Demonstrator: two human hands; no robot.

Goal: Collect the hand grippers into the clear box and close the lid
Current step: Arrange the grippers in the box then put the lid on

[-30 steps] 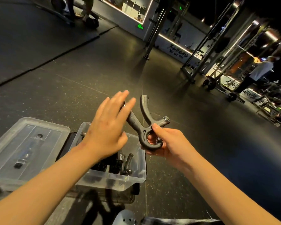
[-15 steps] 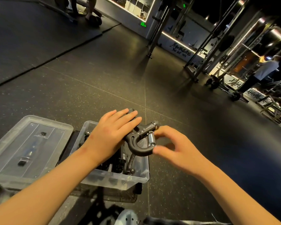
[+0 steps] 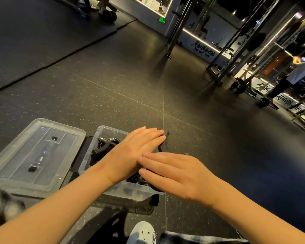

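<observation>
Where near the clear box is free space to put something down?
Bare floor lies beyond the clear box and the lid, and also right of the right hand. The box itself is crowded: hand grippers lie in it, and the left hand lies over it too.

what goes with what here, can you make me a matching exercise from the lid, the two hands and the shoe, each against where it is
Things:
1. lid
2. left hand
3. right hand
4. white shoe

Places:
a. at the bottom edge of the view
b. stretched across the clear box to its far rim
c. lying flat, left of the box
d. over the box's near right corner

Pairs: 1-c, 2-b, 3-d, 4-a
</observation>
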